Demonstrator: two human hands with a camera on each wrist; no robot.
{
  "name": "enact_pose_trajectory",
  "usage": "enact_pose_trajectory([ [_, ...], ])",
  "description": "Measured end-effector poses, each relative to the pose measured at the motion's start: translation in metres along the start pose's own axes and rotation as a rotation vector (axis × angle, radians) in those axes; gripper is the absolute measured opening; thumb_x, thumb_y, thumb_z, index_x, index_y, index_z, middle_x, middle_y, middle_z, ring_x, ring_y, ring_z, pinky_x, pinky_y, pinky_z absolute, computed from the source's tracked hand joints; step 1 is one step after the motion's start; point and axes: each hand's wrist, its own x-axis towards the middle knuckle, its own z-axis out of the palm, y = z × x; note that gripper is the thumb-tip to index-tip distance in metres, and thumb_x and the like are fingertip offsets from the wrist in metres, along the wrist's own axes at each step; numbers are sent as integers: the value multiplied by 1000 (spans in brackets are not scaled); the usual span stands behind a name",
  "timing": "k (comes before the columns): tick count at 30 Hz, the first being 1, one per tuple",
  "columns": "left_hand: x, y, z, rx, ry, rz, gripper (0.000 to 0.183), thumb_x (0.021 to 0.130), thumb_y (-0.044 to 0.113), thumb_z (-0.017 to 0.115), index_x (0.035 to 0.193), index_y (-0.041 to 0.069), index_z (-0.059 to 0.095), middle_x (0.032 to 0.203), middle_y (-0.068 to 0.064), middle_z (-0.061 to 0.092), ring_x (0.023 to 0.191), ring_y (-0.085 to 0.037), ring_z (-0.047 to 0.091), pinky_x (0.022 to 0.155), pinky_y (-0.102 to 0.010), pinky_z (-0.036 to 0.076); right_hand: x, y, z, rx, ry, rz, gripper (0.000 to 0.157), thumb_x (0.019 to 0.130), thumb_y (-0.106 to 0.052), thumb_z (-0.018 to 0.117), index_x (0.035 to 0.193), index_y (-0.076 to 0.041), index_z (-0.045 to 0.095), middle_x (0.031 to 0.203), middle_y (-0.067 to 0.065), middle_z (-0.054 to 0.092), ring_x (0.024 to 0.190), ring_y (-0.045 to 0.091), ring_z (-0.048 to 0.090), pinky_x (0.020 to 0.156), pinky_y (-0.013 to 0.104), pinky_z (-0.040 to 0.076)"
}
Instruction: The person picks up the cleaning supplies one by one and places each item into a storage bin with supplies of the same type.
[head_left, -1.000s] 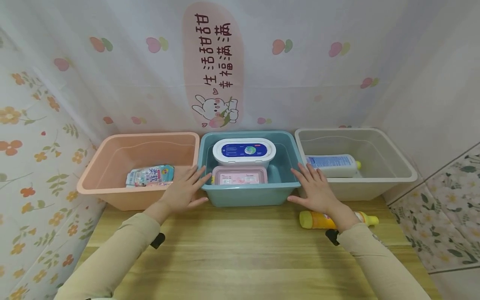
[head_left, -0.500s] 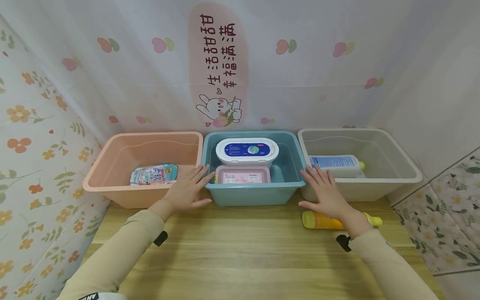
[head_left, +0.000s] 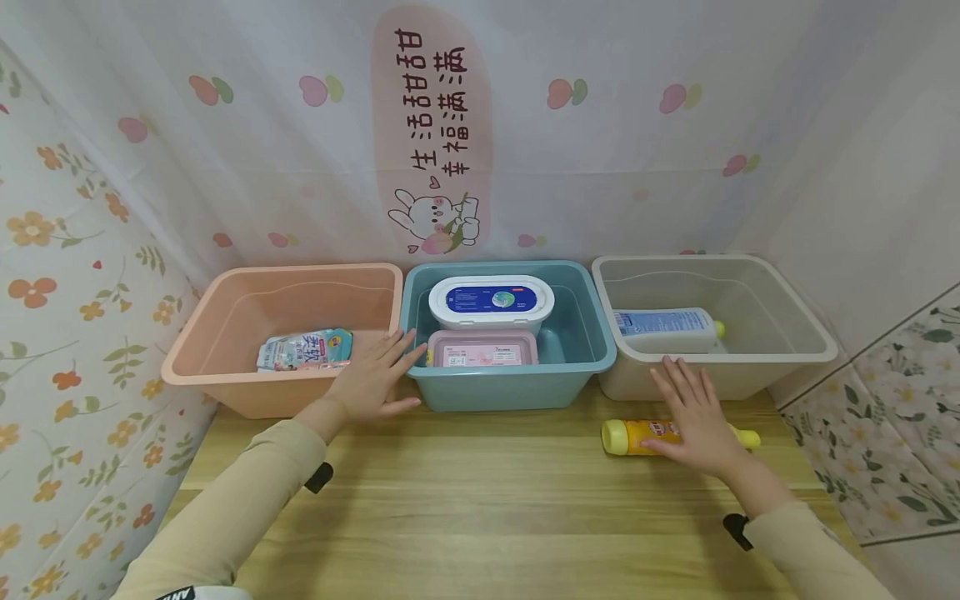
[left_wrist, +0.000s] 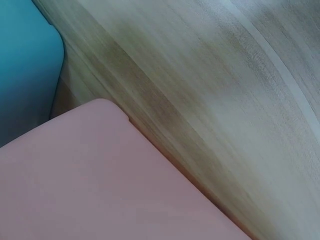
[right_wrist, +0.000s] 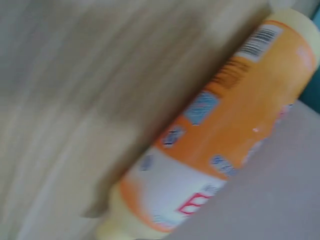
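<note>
My left hand lies with fingers spread over the right front corner of the peach bin, its fingertips reaching toward the blue bin. Neither hand appears in its own wrist view. With fingers stretched out, my right hand is over a yellow bottle with an orange label, hiding its middle; the fingertips are near the front rim of the grey bin. The same bottle lies on its side across the right wrist view, somewhat blurred.
A soft turquoise pack lies in the peach bin. Inside the blue bin are a white oval tub and a pink box. A white bottle lies in the grey bin. All bins stand on a wooden table before a curtain.
My right hand has moved from the gap between the blue and grey bins toward me and to the right, over the yellow bottle. The left hand has stayed in place.
</note>
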Motion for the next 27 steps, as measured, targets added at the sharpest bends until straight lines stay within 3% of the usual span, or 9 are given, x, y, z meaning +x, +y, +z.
enact_pose_trajectory([
  [6,0,-1,1,4,11,6,80,82,51,59,146,12,30,152,-18,27,142,-37,24,113,-48,27,-19,10,3,-6,39,-29,101,80,-79,29,144,-2,25,153,21,17,147,25,1,119,38,-9],
  [9,0,0,1,-3,13,4,79,83,50,58,146,12,30,152,-18,27,142,-37,23,114,-48,26,-27,14,3,-5,6,-30,100,79,-77,39,145,-3,25,154,20,17,147,24,1,118,33,-12],
  [12,0,1,1,-8,14,0,77,84,50,57,145,11,31,152,-18,28,142,-37,23,114,-48,26,-35,19,4,-17,-42,-22,104,72,-65,62,147,-6,22,157,15,13,147,24,0,118,34,-13],
  [15,0,1,1,-7,13,-4,77,84,50,57,145,11,31,152,-18,27,142,-37,24,114,-48,26,-42,24,7,-28,-88,-7,109,62,-51,75,147,-8,23,157,14,12,147,27,2,117,35,-14],
  [23,0,2,1,2,13,-12,78,84,53,56,146,13,30,153,-16,27,142,-36,24,114,-47,26,-56,36,13,21,-204,105,105,66,-48,76,149,-16,20,152,20,21,141,43,13,115,52,-13],
  [27,0,1,2,12,17,-13,78,84,54,55,146,13,30,152,-16,28,142,-35,24,114,-47,27,-59,40,14,25,-237,132,103,68,-49,74,149,-21,19,152,19,23,139,46,15,114,54,-14],
])
